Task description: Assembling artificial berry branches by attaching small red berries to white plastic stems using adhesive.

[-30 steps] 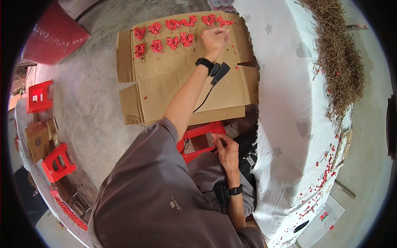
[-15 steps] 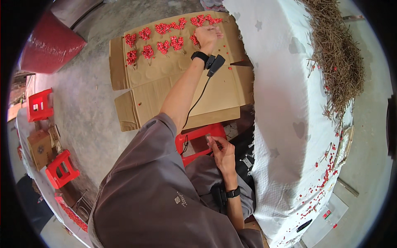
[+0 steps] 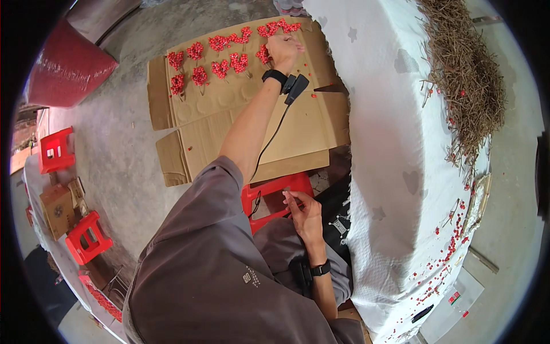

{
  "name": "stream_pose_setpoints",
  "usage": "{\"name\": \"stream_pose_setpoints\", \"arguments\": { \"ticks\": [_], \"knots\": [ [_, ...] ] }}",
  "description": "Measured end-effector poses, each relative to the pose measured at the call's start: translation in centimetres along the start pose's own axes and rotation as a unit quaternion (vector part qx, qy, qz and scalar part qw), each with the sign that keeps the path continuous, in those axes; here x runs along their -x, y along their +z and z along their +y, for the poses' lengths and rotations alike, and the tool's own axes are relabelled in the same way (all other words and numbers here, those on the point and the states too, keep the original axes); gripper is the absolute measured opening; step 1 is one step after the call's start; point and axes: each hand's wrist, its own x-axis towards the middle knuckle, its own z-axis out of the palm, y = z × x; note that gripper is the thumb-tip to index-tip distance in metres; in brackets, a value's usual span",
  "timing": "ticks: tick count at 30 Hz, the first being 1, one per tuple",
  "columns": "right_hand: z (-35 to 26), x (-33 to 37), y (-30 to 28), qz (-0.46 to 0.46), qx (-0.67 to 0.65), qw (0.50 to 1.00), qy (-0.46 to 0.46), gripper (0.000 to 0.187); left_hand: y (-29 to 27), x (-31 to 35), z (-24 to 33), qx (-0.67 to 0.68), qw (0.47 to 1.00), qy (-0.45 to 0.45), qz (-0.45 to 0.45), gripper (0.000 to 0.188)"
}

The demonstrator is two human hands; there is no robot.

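Observation:
My left hand reaches over a flattened cardboard sheet, its fingers curled in beside a bunch of small red berries. Whatever those fingers hold is hidden from view. More bunches lie in two rows on the board, such as the berry bunch with thin stems showing below it. Lower down, over my lap, my right hand is closed in a pinch of thumb and fingers. Something small and pale may be at its fingertips, too small to name.
A red plastic stool stands under the board's near edge. To the right runs a table with a white cloth, bearing a heap of brown stems and scattered red berries. At left are a red stool and a carton.
My left hand stays by the same berry bunch, its fingers more curled than before. My right hand keeps its pinch over my lap. The whole view has shifted slightly.

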Motion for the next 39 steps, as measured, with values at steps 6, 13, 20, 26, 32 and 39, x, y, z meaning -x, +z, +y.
{"name": "stream_pose_setpoints", "arguments": {
  "ticks": [6, 13, 20, 26, 32, 39],
  "knots": [
    [-0.2, -0.1, 0.4, -0.013, -0.014, 1.000, 0.023, 0.017, -0.9, -0.2, 1.0, 0.011, 0.999, -0.023, -0.022, 0.016],
    [1.3, -0.2, 0.0, 0.003, -0.007, 1.000, 0.019, 0.019, -2.3, 4.1, 6.5, -0.383, 0.904, 0.189, 0.000, 0.035],
    [0.5, -0.2, 0.3, -0.009, -0.060, 0.998, 0.016, 0.020, -6.5, -5.6, 7.7, -0.598, 0.697, 0.394, -0.035, 0.058],
    [0.9, -0.2, -0.2, -0.003, -0.068, 0.997, 0.029, 0.021, -6.3, -6.9, 6.2, -0.663, 0.687, 0.261, -0.145, 0.062],
    [1.2, -0.1, 0.0, 0.005, -0.052, 0.999, 0.000, 0.022, -6.3, -6.4, 5.0, -0.680, 0.684, 0.216, -0.152, 0.055],
    [0.5, -0.3, -0.1, 0.000, -0.046, 0.999, 0.016, 0.022, -7.0, -6.6, 4.4, -0.638, 0.717, 0.251, -0.123, 0.047]
  ]
}}
